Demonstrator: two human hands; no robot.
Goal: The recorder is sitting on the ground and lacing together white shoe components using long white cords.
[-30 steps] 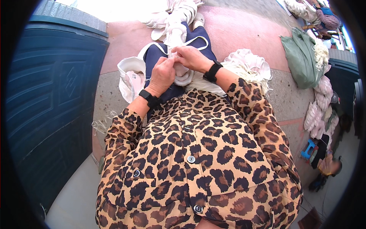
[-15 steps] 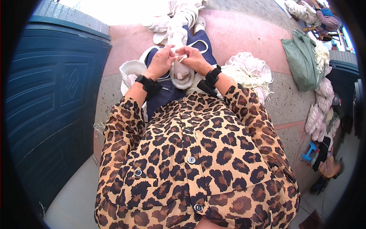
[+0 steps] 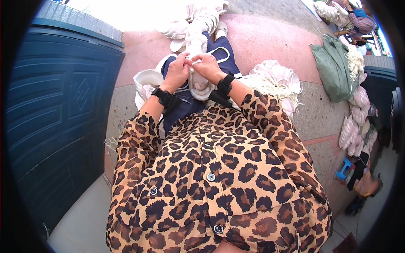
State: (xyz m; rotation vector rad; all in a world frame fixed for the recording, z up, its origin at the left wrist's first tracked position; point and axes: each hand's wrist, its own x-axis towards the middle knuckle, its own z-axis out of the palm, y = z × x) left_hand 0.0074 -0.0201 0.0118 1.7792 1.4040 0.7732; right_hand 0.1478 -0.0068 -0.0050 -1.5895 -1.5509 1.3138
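Now the right hand (image 3: 207, 67) pinches a thin white strip (image 3: 196, 62), less of it showing than half a second ago! The left hand (image 3: 176, 73) curls beside it, grip unclear, over the soft white cloth bundle (image 3: 201, 90) between the thighs.

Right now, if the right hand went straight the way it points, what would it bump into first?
Probably the left hand. The right hand points forward and leftward, and the two look very close, though depth is hard to judge.
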